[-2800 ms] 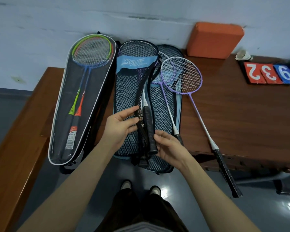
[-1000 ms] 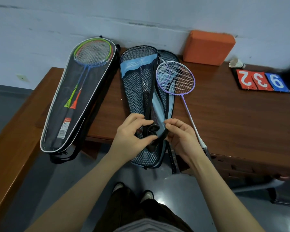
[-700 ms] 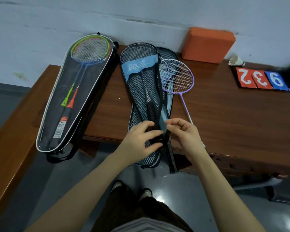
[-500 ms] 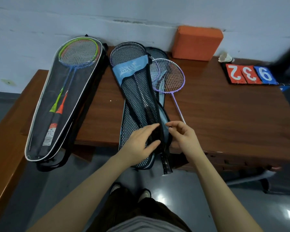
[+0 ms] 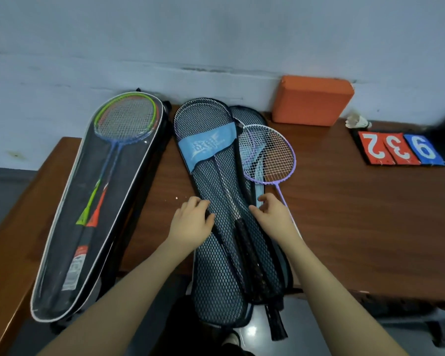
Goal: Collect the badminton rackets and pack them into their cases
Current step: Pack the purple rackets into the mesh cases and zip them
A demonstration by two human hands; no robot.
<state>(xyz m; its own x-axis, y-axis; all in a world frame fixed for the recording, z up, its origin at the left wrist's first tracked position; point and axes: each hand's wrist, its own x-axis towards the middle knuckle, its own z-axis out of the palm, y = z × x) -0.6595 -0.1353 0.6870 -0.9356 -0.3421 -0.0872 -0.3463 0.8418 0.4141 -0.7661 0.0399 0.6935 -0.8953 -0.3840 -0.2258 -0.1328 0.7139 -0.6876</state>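
A black mesh case (image 5: 216, 273) with a light blue band lies in the middle of the brown table (image 5: 357, 227), its lower end hanging over the front edge. Inside it a racket with a black handle (image 5: 249, 250) shows through the mesh. My left hand (image 5: 190, 222) grips the case's left edge with curled fingers. My right hand (image 5: 272, 214) grips its right edge. A purple racket (image 5: 267, 155) lies partly on the case's right side, its shaft passing under my right hand. At the left, a clear-fronted case (image 5: 88, 247) holds a green and an orange racket.
An orange block (image 5: 311, 101) stands against the wall at the back. A shuttlecock (image 5: 357, 122) and score cards reading 2, 3, 9 (image 5: 398, 149) lie at the far right. A wooden bench (image 5: 3, 265) runs along the left. Grey floor lies below the table's front edge.
My hands left the black handle at the case's lower end and moved up and apart to the case's two edges. The handle now lies under the mesh.
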